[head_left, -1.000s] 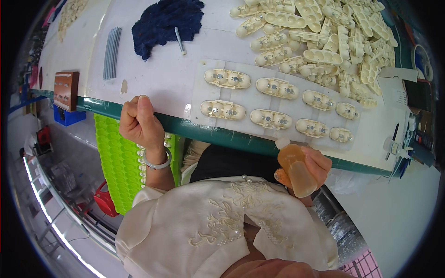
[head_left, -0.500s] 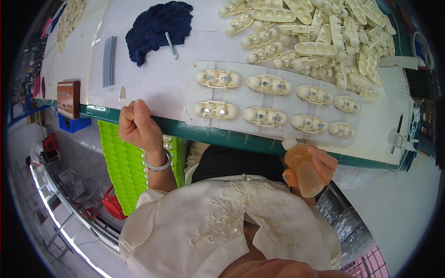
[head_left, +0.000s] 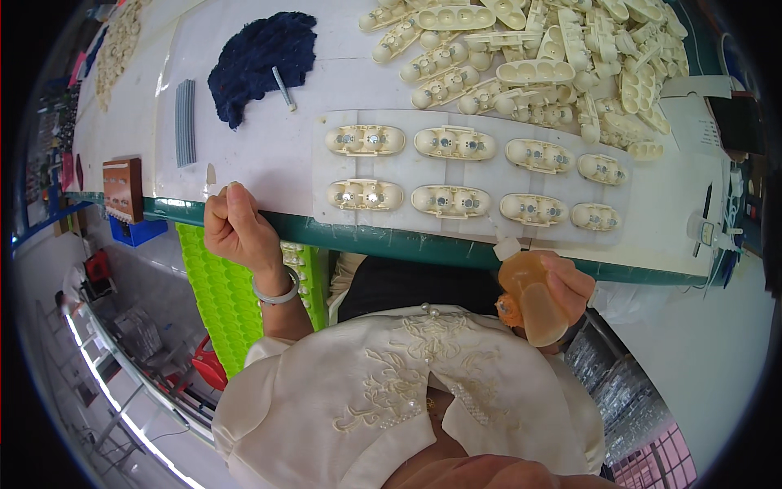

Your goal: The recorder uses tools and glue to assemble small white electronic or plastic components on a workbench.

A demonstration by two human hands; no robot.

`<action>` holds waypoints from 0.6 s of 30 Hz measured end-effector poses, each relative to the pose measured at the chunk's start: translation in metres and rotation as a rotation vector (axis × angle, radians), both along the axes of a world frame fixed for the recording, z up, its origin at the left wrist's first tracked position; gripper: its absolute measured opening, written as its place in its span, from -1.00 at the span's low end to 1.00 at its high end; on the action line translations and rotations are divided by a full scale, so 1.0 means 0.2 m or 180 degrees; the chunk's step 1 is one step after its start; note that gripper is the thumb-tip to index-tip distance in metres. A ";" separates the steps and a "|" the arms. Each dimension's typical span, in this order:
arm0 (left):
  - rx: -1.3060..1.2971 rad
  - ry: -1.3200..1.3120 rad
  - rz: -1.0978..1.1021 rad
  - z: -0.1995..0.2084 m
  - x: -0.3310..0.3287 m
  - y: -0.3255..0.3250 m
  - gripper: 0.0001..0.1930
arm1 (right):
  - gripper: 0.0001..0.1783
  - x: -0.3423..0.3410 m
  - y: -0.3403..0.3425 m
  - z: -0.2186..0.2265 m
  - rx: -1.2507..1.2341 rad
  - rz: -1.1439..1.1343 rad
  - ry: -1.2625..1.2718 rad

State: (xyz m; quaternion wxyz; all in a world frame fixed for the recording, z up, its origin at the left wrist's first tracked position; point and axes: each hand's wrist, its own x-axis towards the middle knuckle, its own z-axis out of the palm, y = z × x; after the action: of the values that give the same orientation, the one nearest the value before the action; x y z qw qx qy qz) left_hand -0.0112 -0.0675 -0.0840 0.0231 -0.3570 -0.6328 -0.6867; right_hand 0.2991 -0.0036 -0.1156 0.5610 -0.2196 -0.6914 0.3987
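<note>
My right hand (head_left: 568, 285) is wrapped round a squeeze bottle (head_left: 529, 297) of amber liquid with an orange-crusted side. Its pale nozzle points up and left, the tip close to the near edge of a white board (head_left: 415, 171). On that board lie two rows of cream oval plastic parts (head_left: 450, 201), each with rounded domes and small shiny metal pieces. My left hand (head_left: 238, 228) is closed in a fist at the table's front edge, left of the board, its thumb on top. The inside of the fist is hidden.
A heap of similar cream parts (head_left: 562, 73) fills the back right. Dark blue cloth (head_left: 265, 65) with a thin grey stick, a grey ribbed strip (head_left: 186, 122) and a brown block (head_left: 122, 190) lie leftward. Below the green table edge (head_left: 391, 242) stands a bright green moulded tray (head_left: 213, 285).
The view has turned slightly, so the table things sit further left in it. The bottle's nozzle has come nearer the parts in the near row. My left fist stays closed.
</note>
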 end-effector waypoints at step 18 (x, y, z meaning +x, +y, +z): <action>-0.0101 -0.0090 0.0119 0.00 -0.01 -0.01 -0.61 | -0.64 0.05 0.07 0.06 0.0433 -0.0113 -0.0054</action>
State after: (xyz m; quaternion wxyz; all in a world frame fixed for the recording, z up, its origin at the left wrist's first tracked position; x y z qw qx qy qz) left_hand -0.0126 -0.0693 -0.0840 0.0214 -0.3357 -0.6504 -0.6810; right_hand 0.3087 0.0107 -0.1029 0.5757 -0.1967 -0.7176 0.3389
